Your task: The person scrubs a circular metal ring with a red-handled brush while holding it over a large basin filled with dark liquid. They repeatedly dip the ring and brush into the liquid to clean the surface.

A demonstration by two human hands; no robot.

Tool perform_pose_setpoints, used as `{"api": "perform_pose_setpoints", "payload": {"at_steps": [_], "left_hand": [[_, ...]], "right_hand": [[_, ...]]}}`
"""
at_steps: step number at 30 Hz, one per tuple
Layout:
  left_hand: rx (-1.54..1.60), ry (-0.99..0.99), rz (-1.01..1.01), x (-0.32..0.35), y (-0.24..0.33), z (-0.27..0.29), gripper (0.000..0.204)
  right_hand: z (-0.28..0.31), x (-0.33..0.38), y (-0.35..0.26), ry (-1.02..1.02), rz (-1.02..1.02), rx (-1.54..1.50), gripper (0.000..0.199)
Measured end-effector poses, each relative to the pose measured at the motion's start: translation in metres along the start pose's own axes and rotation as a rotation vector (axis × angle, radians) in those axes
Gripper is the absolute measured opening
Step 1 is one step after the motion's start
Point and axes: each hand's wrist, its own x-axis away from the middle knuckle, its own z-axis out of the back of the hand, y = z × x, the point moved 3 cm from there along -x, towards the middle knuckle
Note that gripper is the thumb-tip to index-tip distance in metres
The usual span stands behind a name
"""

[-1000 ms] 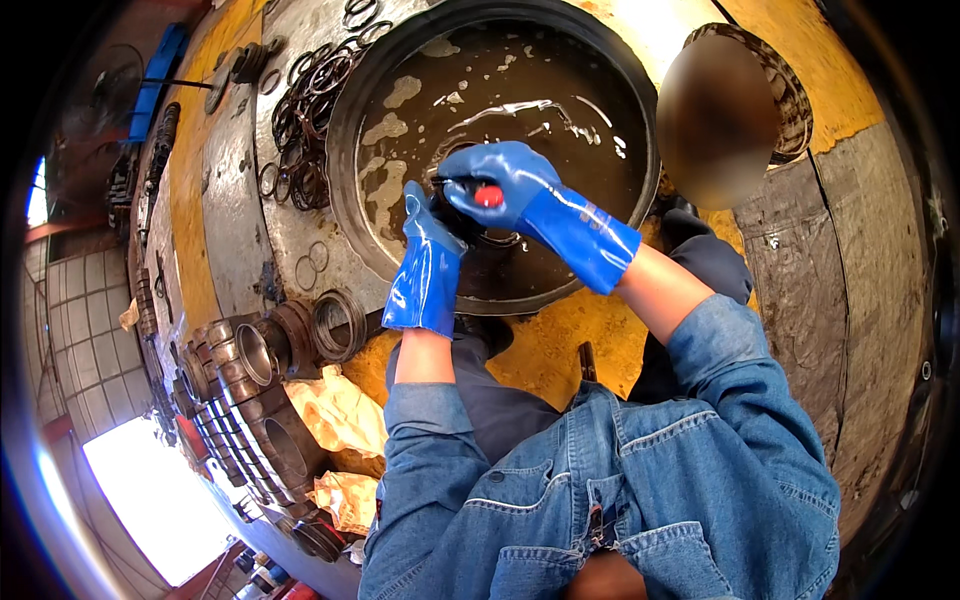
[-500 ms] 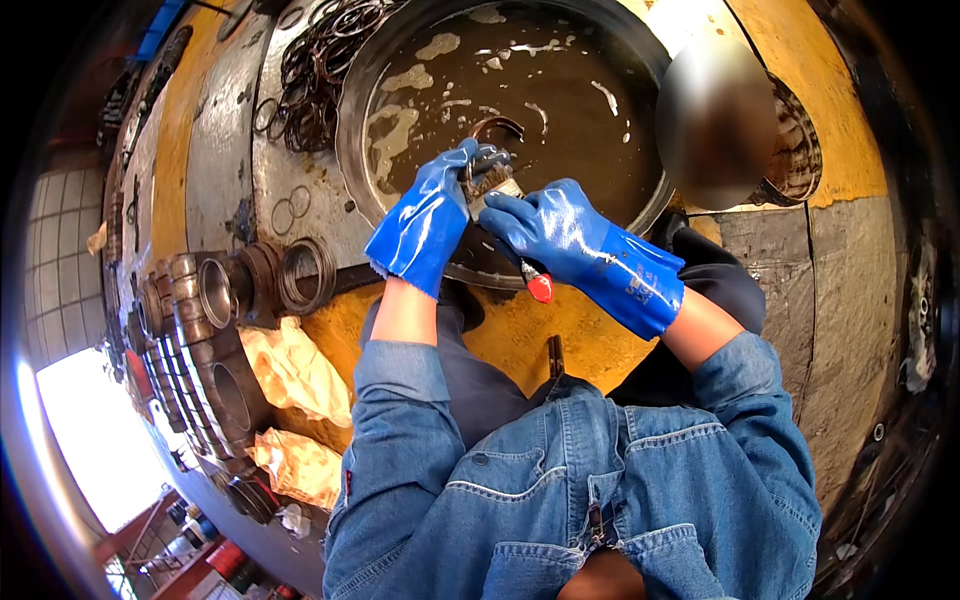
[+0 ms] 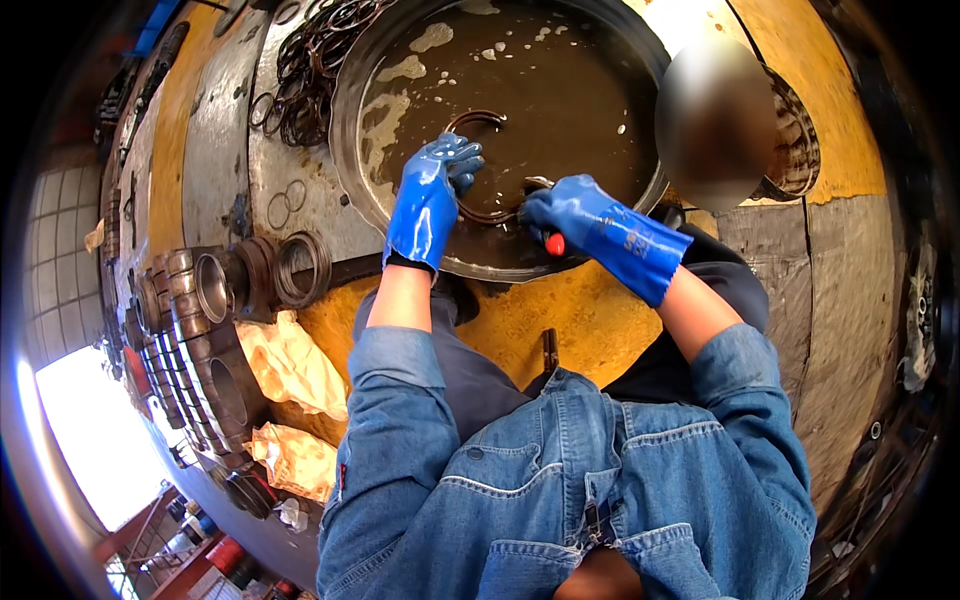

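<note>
My left hand [image 3: 436, 190], in a blue rubber glove, is closed around the left side of a thin dark metal ring [image 3: 478, 114]. The ring hangs over the brown liquid in a wide round basin [image 3: 352, 130]. Part of its right side cannot be made out. My right hand [image 3: 572, 214], gloved the same way, grips a brush whose red handle end [image 3: 555, 243] sticks out below the fingers. The brush head sits close to the ring's lower right part, mostly hidden by the glove.
A heap of dark rings [image 3: 305, 85] lies left of the basin, with two thin rings [image 3: 287, 204] nearer me. Cylindrical metal parts [image 3: 215, 285] and crumpled tan paper [image 3: 292, 365] are at the left. A round ribbed part [image 3: 795, 140] stands at the right, partly behind a blurred patch.
The brush in my right hand has moved right and tilted, from beside my left hand to the ring's lower right. My left hand has shifted slightly; more of the ring now shows.
</note>
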Motion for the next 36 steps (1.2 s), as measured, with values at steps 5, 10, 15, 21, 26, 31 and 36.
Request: {"api": "perform_pose_setpoints", "payload": {"at_steps": [5, 10, 15, 21, 26, 31, 36], "left_hand": [[-0.132, -0.012, -0.108, 0.006, -0.002, 0.006, 0.04], [-0.008, -0.092, 0.084, -0.008, 0.021, 0.012, 0.042], [0.431, -0.445, 0.296, -0.01, 0.028, 0.051, 0.048], [0.524, -0.293, 0.215, -0.017, 0.034, 0.07, 0.04], [0.567, -0.061, 0.184, -0.018, 0.034, 0.067, 0.037], [0.533, 0.101, 0.065, -0.009, 0.031, 0.062, 0.035], [0.212, 0.142, -0.13, -0.001, 0.023, 0.042, 0.038]], "right_hand": [[0.024, 0.0, 0.027, 0.436, -0.508, -0.301, 0.017], [0.043, -0.011, 0.089, 0.692, -0.489, -0.968, 0.016], [0.052, -0.022, 0.086, 0.829, -0.511, -1.345, 0.023], [0.028, -0.025, 0.077, 0.873, -0.429, -1.779, 0.035], [0.012, -0.018, 0.067, 0.877, -0.401, -1.701, 0.043], [-0.005, -0.009, 0.033, 0.713, -0.329, -1.659, 0.043], [0.006, -0.001, -0.006, 0.459, -0.521, -1.345, 0.033]]}}
